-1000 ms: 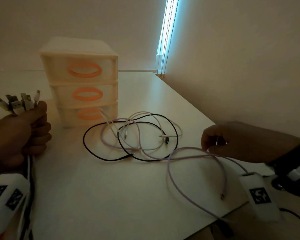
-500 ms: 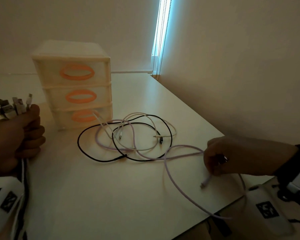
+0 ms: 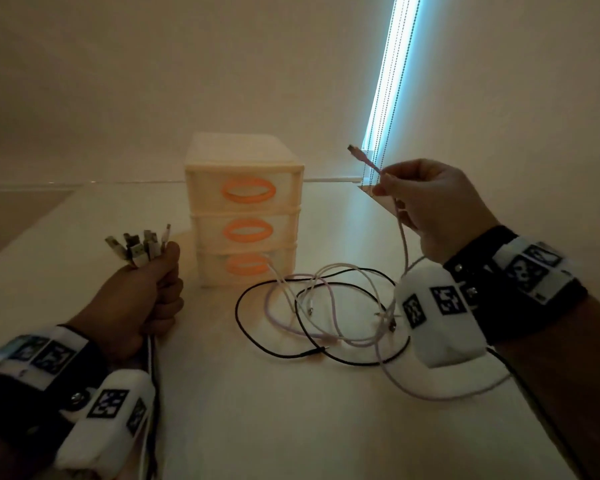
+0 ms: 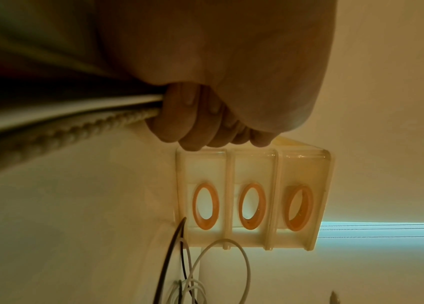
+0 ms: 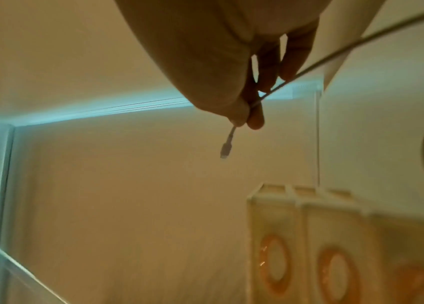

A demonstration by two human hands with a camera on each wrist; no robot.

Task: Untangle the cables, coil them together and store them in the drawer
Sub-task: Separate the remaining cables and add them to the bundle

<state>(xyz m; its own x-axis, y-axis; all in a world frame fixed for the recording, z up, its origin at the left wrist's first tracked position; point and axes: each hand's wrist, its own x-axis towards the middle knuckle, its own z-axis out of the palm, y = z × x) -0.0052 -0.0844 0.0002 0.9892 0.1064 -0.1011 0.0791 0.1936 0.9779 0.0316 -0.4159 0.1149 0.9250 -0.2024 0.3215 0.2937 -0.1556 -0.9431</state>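
At lower left of the head view, the left hand (image 3: pixel 142 299) is fisted around a bundle of cable plugs (image 3: pixel 137 245), which stand up out of the fist in a fan while their cords hang down past the wrist. Gathering the ends this way appears meant to keep freed cables sorted and their plugs level for coiling. At right of centre, the right hand (image 3: pixel 426 206) is raised above the desk (image 3: pixel 291 427), thumb and fingers pinching a lilac cable (image 3: pixel 404 244) just behind its plug (image 3: pixel 355 151), which points up toward the window strip. The hold near the tip looks chosen so the end can be led out of the snarl and across to the bundle.

The rest of the cables (image 3: pixel 312 317), black, white and lilac, lie in overlapping loops on the desk at centre frame, just in front of the bottom drawer (image 3: pixel 246 268) of a three-drawer plastic unit (image 3: pixel 245 209) with orange oval handles. All three drawers appear closed, so untangling seems still under way and storage not yet begun. The lifted cable trails down into that heap; a hard pull would likely tighten the loops.
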